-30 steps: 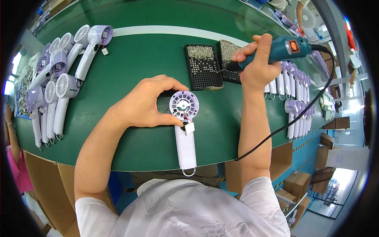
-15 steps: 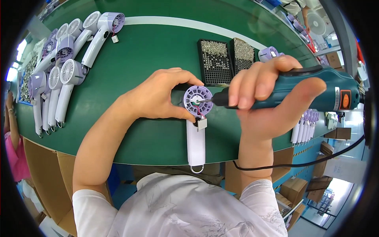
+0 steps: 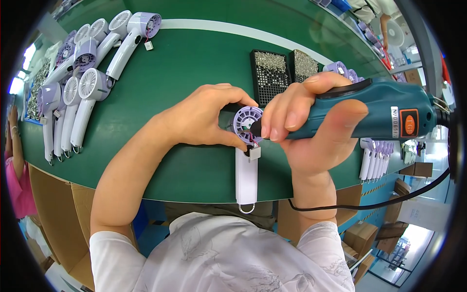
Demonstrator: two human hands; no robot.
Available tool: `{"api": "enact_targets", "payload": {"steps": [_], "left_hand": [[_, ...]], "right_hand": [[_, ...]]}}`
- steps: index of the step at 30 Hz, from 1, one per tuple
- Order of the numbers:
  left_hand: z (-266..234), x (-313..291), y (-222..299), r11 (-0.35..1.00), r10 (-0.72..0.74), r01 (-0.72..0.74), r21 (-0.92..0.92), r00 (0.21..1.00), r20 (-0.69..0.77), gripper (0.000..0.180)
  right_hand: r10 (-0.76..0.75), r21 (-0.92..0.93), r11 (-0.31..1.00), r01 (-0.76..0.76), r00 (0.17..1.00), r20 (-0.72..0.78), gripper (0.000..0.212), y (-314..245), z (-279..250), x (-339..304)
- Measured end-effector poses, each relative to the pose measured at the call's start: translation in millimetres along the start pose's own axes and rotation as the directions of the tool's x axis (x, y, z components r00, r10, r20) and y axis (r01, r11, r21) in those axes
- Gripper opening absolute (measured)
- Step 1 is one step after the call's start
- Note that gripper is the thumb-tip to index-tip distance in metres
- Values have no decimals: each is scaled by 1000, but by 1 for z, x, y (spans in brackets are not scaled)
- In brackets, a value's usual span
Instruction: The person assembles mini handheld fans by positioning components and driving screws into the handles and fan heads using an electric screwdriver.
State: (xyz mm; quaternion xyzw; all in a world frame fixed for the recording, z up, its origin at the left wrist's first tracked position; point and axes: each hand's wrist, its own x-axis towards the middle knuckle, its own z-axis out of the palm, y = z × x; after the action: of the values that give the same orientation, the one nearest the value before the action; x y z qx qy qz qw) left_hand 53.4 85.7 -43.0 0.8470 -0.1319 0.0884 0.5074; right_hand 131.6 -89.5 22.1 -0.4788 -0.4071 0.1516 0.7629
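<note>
A handheld fan (image 3: 246,175) with a white handle and a round purple head lies on the green table in front of me. My left hand (image 3: 209,117) grips the fan's head between thumb and fingers. In my right hand (image 3: 306,124) is a dark green electric screwdriver (image 3: 374,109), held level with its nose at the fan head's centre. The bit's tip is hidden by the nose and my fingers. A small white connector (image 3: 254,153) on thin wires hangs out below the head. Behind the fan stand two black trays (image 3: 270,92) of small screws.
Several purple and white fans (image 3: 92,85) lie in a group at the left. More fans (image 3: 374,158) are at the right, where the screwdriver's black cord (image 3: 369,207) loops down. Cardboard boxes (image 3: 53,214) stand below the table edge. Other people's arms (image 3: 14,141) show at the far sides.
My right hand has moved the screwdriver left, so its nose now reaches over the fan's centre and the bit no longer shows. The fan sits slightly further right in the picture.
</note>
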Motion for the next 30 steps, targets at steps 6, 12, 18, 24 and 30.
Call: {"api": "enact_targets", "payload": {"steps": [6, 12, 18, 24, 30], "left_hand": [[1, 0, 1, 1000, -13, 13, 2, 1000, 4, 63], [2, -2, -5, 998, -59, 59, -39, 998, -19, 56], [3, 2, 7, 994, -104, 104, -24, 995, -7, 50], [5, -3, -5, 998, 66, -67, -8, 993, -99, 58], [3, 2, 5, 1000, 17, -17, 25, 1000, -11, 66]], "right_hand": [[6, -76, 997, -1, 998, 64, 48, 0, 10, -1], [-12, -130, 991, 32, 988, 152, 20, 17, 18, -5], [41, -39, 999, -37, 995, 94, 18, 16, 15, -4], [-139, -187, 966, 177, 970, 201, 11, 19, 8, 0], [-330, -23, 943, 331, 943, 33, 44, -35, -51, 25]]}}
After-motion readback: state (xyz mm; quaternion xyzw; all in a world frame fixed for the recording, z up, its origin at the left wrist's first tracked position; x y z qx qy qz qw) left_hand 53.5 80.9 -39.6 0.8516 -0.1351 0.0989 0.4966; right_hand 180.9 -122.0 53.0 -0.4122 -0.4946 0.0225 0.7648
